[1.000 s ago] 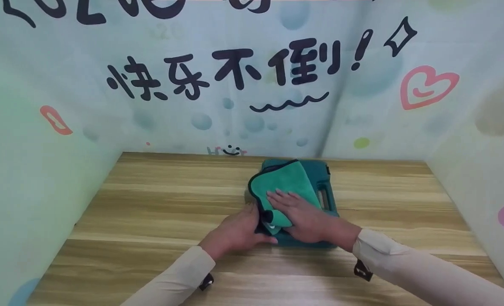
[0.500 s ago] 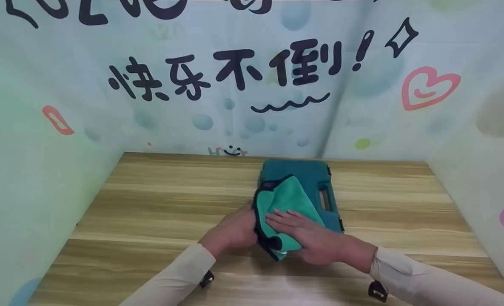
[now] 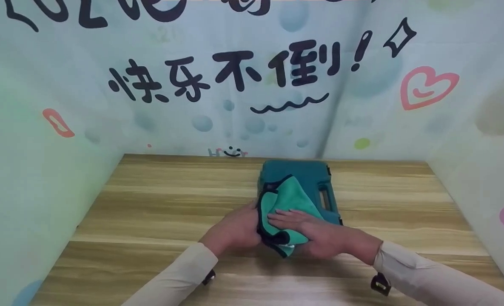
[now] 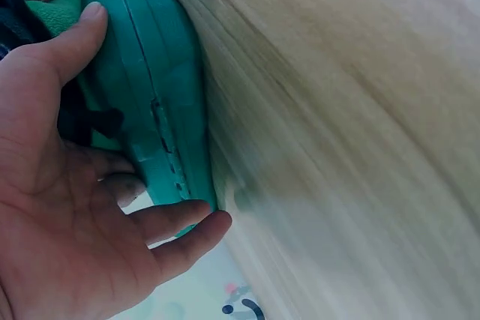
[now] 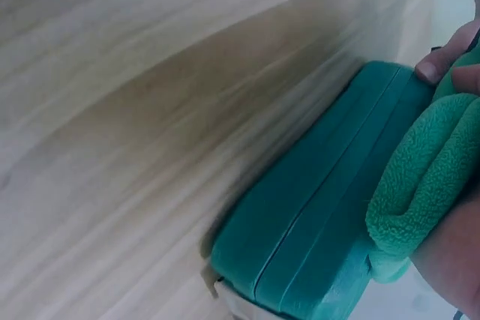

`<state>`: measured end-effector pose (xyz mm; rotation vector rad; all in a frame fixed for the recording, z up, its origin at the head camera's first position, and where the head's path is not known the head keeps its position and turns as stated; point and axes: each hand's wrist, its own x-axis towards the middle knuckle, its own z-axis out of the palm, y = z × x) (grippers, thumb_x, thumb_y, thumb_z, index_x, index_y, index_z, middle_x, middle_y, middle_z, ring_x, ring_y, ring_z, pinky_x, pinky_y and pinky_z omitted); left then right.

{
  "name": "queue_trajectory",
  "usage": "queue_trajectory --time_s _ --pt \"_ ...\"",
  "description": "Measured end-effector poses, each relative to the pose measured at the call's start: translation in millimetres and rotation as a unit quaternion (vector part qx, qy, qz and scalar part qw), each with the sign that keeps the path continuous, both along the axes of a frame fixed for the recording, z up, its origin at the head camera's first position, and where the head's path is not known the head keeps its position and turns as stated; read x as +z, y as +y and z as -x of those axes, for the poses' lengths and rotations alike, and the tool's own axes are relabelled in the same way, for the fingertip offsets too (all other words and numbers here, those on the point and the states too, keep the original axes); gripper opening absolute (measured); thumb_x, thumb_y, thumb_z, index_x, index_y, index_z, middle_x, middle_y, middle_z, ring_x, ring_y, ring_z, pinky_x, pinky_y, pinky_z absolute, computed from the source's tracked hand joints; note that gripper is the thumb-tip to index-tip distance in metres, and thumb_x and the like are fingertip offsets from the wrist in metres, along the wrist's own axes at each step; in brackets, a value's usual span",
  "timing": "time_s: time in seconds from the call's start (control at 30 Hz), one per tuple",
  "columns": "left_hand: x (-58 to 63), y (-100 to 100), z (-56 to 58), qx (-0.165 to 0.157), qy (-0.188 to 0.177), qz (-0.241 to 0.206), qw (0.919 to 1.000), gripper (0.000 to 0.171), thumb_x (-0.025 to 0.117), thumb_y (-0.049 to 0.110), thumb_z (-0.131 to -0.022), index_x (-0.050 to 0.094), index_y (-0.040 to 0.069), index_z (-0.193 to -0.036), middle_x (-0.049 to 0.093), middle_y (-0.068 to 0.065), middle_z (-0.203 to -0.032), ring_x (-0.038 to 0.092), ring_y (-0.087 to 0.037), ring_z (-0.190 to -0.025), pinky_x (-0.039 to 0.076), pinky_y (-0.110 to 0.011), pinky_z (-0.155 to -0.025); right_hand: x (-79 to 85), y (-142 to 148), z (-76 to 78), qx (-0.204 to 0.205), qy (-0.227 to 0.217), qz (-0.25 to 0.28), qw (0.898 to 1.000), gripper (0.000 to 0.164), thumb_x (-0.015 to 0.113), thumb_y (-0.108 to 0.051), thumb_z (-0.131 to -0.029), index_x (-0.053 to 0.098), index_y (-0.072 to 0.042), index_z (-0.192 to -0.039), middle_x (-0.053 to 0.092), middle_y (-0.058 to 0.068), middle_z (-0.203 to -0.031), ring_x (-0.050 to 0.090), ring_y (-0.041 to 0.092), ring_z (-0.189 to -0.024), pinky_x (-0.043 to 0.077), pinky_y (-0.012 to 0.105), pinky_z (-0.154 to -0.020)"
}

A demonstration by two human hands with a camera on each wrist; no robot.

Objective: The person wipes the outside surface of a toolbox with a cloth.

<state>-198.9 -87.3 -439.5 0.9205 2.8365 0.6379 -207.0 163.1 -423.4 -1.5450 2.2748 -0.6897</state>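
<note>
A teal plastic carrying case (image 3: 294, 168) lies flat on the wooden table, its handle toward the right. On its lid is a folded green cloth (image 3: 297, 199) with a dark border, overhanging the near edge. My right hand (image 3: 311, 233) presses the cloth down, palm low and fingers extended toward the left. At the case's left side is my left hand (image 3: 237, 227). In the left wrist view, the left thumb (image 4: 88, 31) touches the lid's edge and the other fingers stretch loosely along the side. The cloth's thick fold (image 5: 427, 177) shows beside the right palm in the right wrist view.
The wooden table (image 3: 162, 199) extends to both sides of the case and in front of it. A printed fabric backdrop (image 3: 171, 123) with dark characters rises behind the table's far edge, and pale fabric walls (image 3: 43, 178) stand at the sides.
My right hand has slid the cloth toward the near edge of the case, uncovering the far part of the lid, then shifted slightly back. The left hand stays beside the case.
</note>
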Motion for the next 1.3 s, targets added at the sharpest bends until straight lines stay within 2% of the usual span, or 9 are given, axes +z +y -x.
queue_trajectory --time_s 0.07,0.17,0.27,0.37,0.47,0.77,1.0,1.2,1.3 --pt "0.4 0 -1.0 0.002 -0.011 -0.016 0.9998 0.057 0.077 0.032 -0.089 0.053 0.012 -0.136 0.055 -0.002 -0.128 0.055 -0.016 -0.110 0.044 -0.032 -0.101 0.7 3 5.0 -0.007 0.000 -0.001 1.000 0.067 0.057 -0.005 -0.095 0.036 -0.009 -0.159 0.027 0.002 -0.165 0.016 0.028 -0.152 0.013 0.052 -0.119" --pt "2.0 -1 -2.3 0.007 -0.029 -0.018 0.9994 0.079 0.076 0.049 -0.089 0.044 0.011 -0.150 0.050 -0.004 -0.144 0.052 -0.018 -0.125 0.040 -0.034 -0.107 0.6 9 15.5 -0.022 0.008 0.007 1.000 0.068 0.058 0.001 -0.092 0.038 -0.005 -0.157 0.030 0.007 -0.164 0.019 0.032 -0.151 0.015 0.055 -0.118" --pt "5.0 0 -3.2 0.018 -0.053 0.009 0.9984 0.101 0.070 0.062 -0.088 0.027 0.007 -0.160 0.030 -0.008 -0.163 0.036 -0.023 -0.143 0.032 -0.037 -0.114 1.4 15 26.9 -0.046 0.013 0.005 0.999 0.070 0.059 0.007 -0.089 0.039 -0.002 -0.155 0.031 0.011 -0.163 0.020 0.034 -0.150 0.016 0.058 -0.117" --pt "7.2 2 -3.7 0.033 -0.080 0.030 0.9958 0.103 0.067 0.064 -0.089 0.023 0.005 -0.162 0.016 -0.007 -0.168 0.025 -0.025 -0.149 0.028 -0.039 -0.116 4.0 16 36.1 -0.069 0.015 -0.006 0.997 0.066 0.057 0.006 -0.092 0.039 -0.001 -0.155 0.031 0.012 -0.163 0.019 0.035 -0.150 0.016 0.059 -0.116" --pt "6.8 2 -2.8 0.038 -0.093 0.024 0.9946 0.103 0.067 0.064 -0.089 0.021 0.009 -0.163 0.010 -0.004 -0.169 0.021 -0.024 -0.150 0.027 -0.040 -0.116 6.7 16 45.3 -0.086 0.009 -0.017 0.996 0.064 0.056 0.005 -0.095 0.038 -0.002 -0.156 0.030 0.013 -0.163 0.018 0.037 -0.150 0.016 0.061 -0.115" --pt "5.4 1 -2.8 0.023 -0.083 0.015 0.9962 0.107 0.067 0.065 -0.088 0.012 0.015 -0.165 0.001 0.003 -0.170 0.020 -0.023 -0.151 0.026 -0.039 -0.116 11.9 13 73.2 -0.158 -0.022 -0.050 0.986 0.062 0.054 -0.005 -0.101 0.032 -0.005 -0.159 0.025 0.015 -0.164 0.013 0.038 -0.151 0.013 0.062 -0.116" --pt "6.1 2 -4.7 0.028 -0.086 0.018 0.9957 0.107 0.068 0.064 -0.088 0.011 0.017 -0.165 0.000 0.005 -0.170 0.018 -0.025 -0.151 0.026 -0.041 -0.116 14.8 12 98.9 -0.226 -0.038 -0.072 0.971 0.066 0.052 -0.012 -0.103 0.023 -0.005 -0.162 0.019 0.021 -0.165 0.013 0.040 -0.151 0.013 0.060 -0.116" --pt "6.6 1 -4.8 0.029 -0.090 0.013 0.9955 0.106 0.068 0.063 -0.089 0.011 0.015 -0.165 0.000 0.006 -0.169 0.018 -0.022 -0.151 0.025 -0.039 -0.117 17.0 4 118.3 -0.280 -0.018 -0.085 0.956 0.065 0.048 -0.015 -0.104 0.020 -0.002 -0.161 0.022 0.021 -0.164 0.015 0.040 -0.150 0.014 0.058 -0.117" --pt "6.2 1 -4.8 0.028 -0.092 0.013 0.9953 0.106 0.067 0.063 -0.089 0.010 0.016 -0.165 0.000 0.005 -0.169 0.017 -0.022 -0.151 0.024 -0.039 -0.117 17.4 -5 123.3 -0.281 0.012 -0.090 0.955 0.063 0.047 -0.014 -0.104 0.023 0.002 -0.160 0.023 0.023 -0.163 0.016 0.043 -0.149 0.014 0.056 -0.118"
